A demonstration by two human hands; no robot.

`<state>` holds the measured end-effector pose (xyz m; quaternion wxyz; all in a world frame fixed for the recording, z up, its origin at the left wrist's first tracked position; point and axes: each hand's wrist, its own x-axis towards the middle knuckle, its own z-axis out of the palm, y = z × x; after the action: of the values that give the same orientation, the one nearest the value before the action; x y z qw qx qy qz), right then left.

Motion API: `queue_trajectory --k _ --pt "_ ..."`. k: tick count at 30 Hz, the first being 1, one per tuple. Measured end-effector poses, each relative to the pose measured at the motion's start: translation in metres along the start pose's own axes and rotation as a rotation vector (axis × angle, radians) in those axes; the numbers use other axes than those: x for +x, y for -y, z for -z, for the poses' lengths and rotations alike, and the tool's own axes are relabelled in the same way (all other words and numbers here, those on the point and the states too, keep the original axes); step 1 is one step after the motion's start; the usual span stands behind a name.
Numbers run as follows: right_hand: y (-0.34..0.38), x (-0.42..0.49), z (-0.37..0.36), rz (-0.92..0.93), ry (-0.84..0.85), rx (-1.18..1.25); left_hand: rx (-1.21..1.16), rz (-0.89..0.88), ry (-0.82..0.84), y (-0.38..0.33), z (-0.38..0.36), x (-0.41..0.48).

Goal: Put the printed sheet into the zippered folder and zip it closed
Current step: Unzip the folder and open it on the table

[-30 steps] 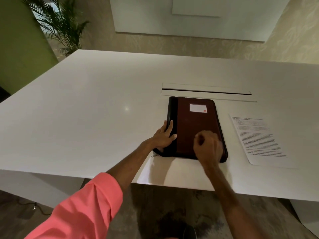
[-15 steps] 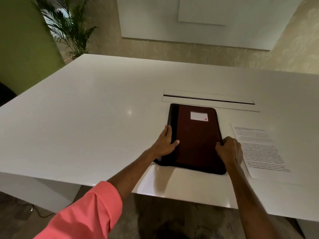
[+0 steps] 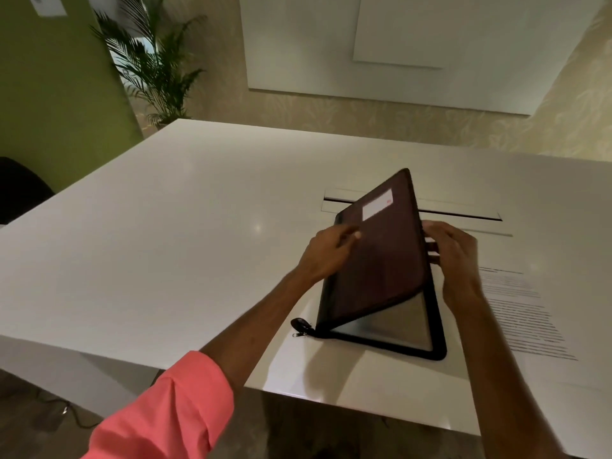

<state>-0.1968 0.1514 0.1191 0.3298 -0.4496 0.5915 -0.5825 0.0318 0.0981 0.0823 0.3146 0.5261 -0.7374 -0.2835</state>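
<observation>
The folder point(image 3: 377, 260) lies near the front edge of the white table point(image 3: 165, 226), unzipped, with its dark cover lifted like a tent along the hinge on the left side. The left hand point(image 3: 326, 251) rests against the outer face of the cover near the hinge edge, fingers bent and pressing on it; whether it pinches the edge I cannot tell. The right hand point(image 3: 455, 256) grips the free right edge of the cover, fingers curled round it. The zipper pull point(image 3: 302, 327) lies on the table at the near left corner, just beside the folder. A grey inner panel point(image 3: 387, 323) shows under the raised cover. The printed sheet point(image 3: 523, 313) lies flat on the table just right of the folder, partly behind the right forearm, and is not yet inside. The step in hand looks like opening the cover wide. To do it well, the cover should probably swing fully over to the left until it lies flat, so both hands come free. The left hand can steady the hinge so the base does not slide. The loose zipper tape may catch the paper, so keep it outward.
</observation>
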Motion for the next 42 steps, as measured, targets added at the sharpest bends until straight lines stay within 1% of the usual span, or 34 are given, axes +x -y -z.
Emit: queue_trajectory --k 1,3,5,7,9,11,13,16,18,19,22,24,27,29,34,38,42 --pt "0.009 -0.004 -0.012 0.03 0.057 0.07 -0.061 -0.009 -0.011 -0.008 0.005 0.003" --pt "0.021 -0.015 -0.039 0.098 0.169 0.133 -0.186 -0.013 -0.025 -0.021 0.018 0.008" --pt "0.022 -0.025 -0.065 0.158 0.273 0.134 -0.331 0.006 -0.021 -0.032 0.033 0.013" --pt "0.023 -0.033 -0.09 0.203 0.338 0.118 -0.438 0.054 -0.043 -0.034 0.053 0.018" --pt "0.021 -0.04 -0.112 0.209 0.394 0.102 -0.501 0.123 -0.069 -0.025 0.076 0.022" --pt "0.016 -0.046 -0.132 0.197 0.479 0.064 -0.517 0.183 -0.082 -0.01 0.1 0.021" --pt "0.002 -0.05 -0.15 0.189 0.525 -0.006 -0.45 0.228 -0.095 0.005 0.122 0.019" --pt "-0.03 -0.053 -0.165 0.151 0.506 -0.132 -0.298 0.272 -0.094 0.028 0.148 0.018" --pt "-0.054 -0.054 -0.165 0.095 0.501 -0.282 -0.089 0.305 -0.08 0.045 0.159 0.015" --pt "-0.066 -0.054 -0.162 0.114 0.491 -0.4 0.037 0.314 -0.07 0.053 0.161 0.013" --pt "-0.102 -0.053 -0.152 0.306 0.463 -0.776 0.366 0.327 -0.045 0.077 0.151 0.002" --pt "-0.118 -0.053 -0.145 0.312 0.47 -0.919 0.516 0.347 -0.044 0.091 0.136 -0.005" --pt "-0.132 -0.055 -0.137 0.283 0.48 -1.07 0.695 0.356 -0.094 0.109 0.109 -0.018" --pt "-0.137 -0.058 -0.133 0.297 0.486 -1.113 0.738 0.389 -0.103 0.12 0.092 -0.029" --pt "-0.142 -0.064 -0.131 0.291 0.466 -1.122 0.69 0.413 -0.051 0.15 0.063 -0.053" --pt "-0.141 -0.064 -0.131 0.285 0.479 -1.137 0.641 0.442 -0.012 0.159 0.055 -0.063" --pt "-0.142 -0.061 -0.131 0.275 0.496 -1.127 0.617 0.452 -0.025 0.158 0.054 -0.064"
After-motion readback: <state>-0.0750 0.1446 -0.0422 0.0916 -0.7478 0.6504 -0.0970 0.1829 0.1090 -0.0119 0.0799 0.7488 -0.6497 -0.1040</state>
